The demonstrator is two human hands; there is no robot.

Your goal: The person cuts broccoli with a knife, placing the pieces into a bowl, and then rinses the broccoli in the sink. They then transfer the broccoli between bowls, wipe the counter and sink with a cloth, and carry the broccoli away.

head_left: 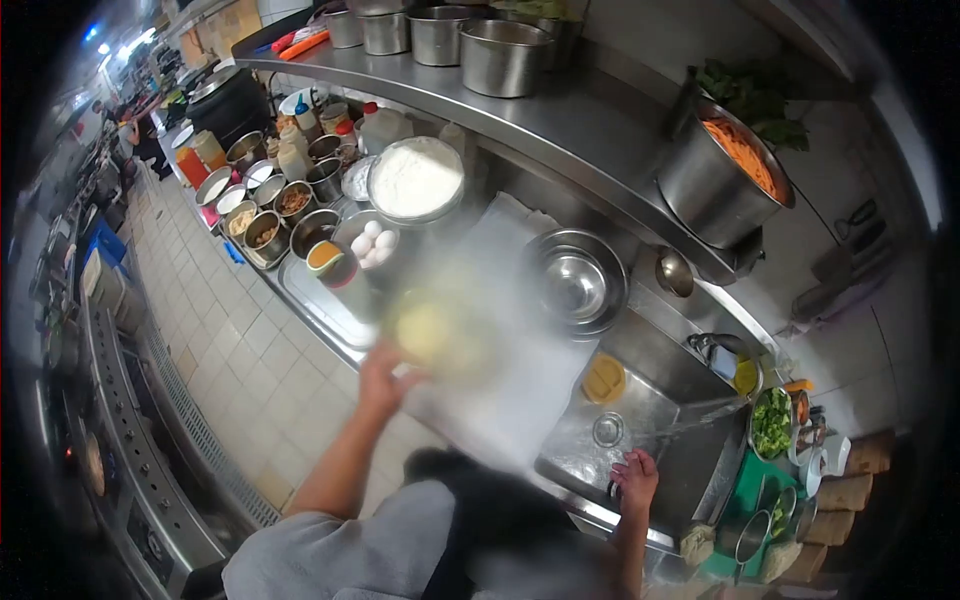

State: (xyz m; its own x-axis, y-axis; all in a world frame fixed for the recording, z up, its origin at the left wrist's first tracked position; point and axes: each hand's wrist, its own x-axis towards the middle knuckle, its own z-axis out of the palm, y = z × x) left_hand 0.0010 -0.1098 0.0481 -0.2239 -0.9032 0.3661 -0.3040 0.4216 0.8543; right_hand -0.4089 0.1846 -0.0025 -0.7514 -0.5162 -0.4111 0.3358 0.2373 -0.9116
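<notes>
Steel everywhere: stainless worktop (pixel 310 290), sink (pixel 640 420) w/ water running from the tap (pixel 715 345), steel shelf (pixel 560 130) above.

Left hand (pixel 380 380): at the near edge of a white cutting board (pixel 510 370), fingers up against a pale yellow round thing (pixel 430 335). Heavy motion blur, so can't tell if it's gripped or just touched, nor what it is exactly. It sits on the board's left part, just right of the egg bowl.

Right hand (pixel 635 480): fingers curled over the sink's front rim, resting on it, holding nothing.

Around:
- empty steel mixing bowl (pixel 578 280) at the board's far right corner, near the sink
- yellow round item (pixel 603 380) on the sink's left edge
- bowl of white eggs (pixel 372 243) and big bowl of white powder (pixel 415 180) behind the board, left side
- cluster of small steel condiment tubs (pixel 280 205) further left, sauce bottles behind them
- pot of shredded orange veg (pixel 720 175) on the shelf's right end, leafy greens behind it; more steel pots (pixel 500 55) along the shelf
- bowl of chopped greens (pixel 772 420) right of the sink

Person wears a grey top w/ dark apron; tiled floor on the left.
</notes>
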